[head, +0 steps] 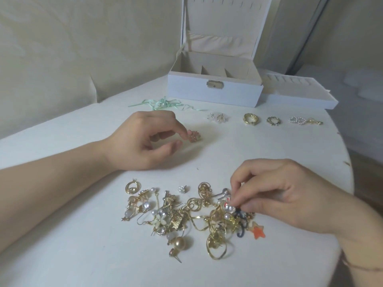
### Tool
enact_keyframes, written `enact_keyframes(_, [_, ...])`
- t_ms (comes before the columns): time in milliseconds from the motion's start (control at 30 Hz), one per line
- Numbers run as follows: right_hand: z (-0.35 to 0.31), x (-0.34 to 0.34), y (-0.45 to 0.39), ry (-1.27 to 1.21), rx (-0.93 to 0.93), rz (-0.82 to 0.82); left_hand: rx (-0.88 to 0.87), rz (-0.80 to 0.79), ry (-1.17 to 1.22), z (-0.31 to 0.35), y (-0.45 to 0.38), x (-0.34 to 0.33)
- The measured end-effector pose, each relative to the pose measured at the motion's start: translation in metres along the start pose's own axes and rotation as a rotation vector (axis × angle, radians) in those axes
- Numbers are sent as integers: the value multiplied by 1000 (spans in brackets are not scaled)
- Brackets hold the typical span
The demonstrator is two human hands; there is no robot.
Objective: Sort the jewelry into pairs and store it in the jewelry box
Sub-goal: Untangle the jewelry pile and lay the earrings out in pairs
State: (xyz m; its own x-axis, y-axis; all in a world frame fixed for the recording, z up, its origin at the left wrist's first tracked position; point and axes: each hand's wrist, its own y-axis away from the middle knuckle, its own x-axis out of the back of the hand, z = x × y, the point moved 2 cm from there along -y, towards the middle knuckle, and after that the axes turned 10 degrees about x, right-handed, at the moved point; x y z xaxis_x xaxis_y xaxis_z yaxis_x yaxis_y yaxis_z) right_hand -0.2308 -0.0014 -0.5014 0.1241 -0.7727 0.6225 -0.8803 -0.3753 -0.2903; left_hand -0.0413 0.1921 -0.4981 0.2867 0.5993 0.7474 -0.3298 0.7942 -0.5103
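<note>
While the pile of unsorted jewelry (186, 216) sits low and centre in the frame on the white table (72, 255), both hands are at work. Right hand (275, 195), lower right: thumb and forefinger pinching a small pearl-and-red piece (228, 205) at the pile's right edge, other fingers curled back, probably to keep them out of the tangle of gold wire hoops. Left hand (143, 139), centre left: fingers loosely curled, forefinger tip touching a pinkish flower-like earring (195, 136) lying alone on the table; whether it is truly pinched or only nudged, cannot tell. That piece lies apart from the pile, likely awaiting its mate. Row of sorted items across the upper right, set apart from each other so pairs do not mix: pale stud pair (218, 117), gold ring (250, 119), darker gold ring (274, 120), pearl loops with a gold bit (304, 120). Jewelry box (213, 90) at top centre, lid upright, compartments showing, nothing seen inside; its removable tray (300, 92) rests just right of it. Green ribbon (163, 104) lies loose in front of the box's left corner. Judgement: sorting is well short of done, storing not begun. Tangled hooks may drag neighbours when lifted.
</note>
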Motion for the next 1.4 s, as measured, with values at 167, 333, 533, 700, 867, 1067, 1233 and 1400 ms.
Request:
enact_keyframes(167, [-2, -2, -2, 70, -11, -21, 17, 10, 10, 0, -1, 0])
enact_keyframes(333, [-16, 0, -10, 490, 120, -155, 36, 15, 16, -1, 0, 0])
enact_keyframes(533, [-24, -6, -15, 796, 292, -216, 38, 23, 25, -1, -1, 1])
enact_keyframes(700, [-4, 11, -10, 462, 179, 33, 48, 48, 46, -2, -1, 2])
enact_keyframes(867, [4, 10, -7, 405, 150, 74, 98, 105, 84, -5, -1, 2])
enact_keyframes(1067, [18, 20, -11, 326, 37, 199, 101, 122, 76, -5, -2, 3])
enact_keyframes(1233, [27, 32, -29, 485, -69, 229, 105, 123, 79, -6, -3, 2])
enact_keyframes(1400, [46, 39, -59, 621, -181, 226, 100, 120, 90, -4, -4, 3])
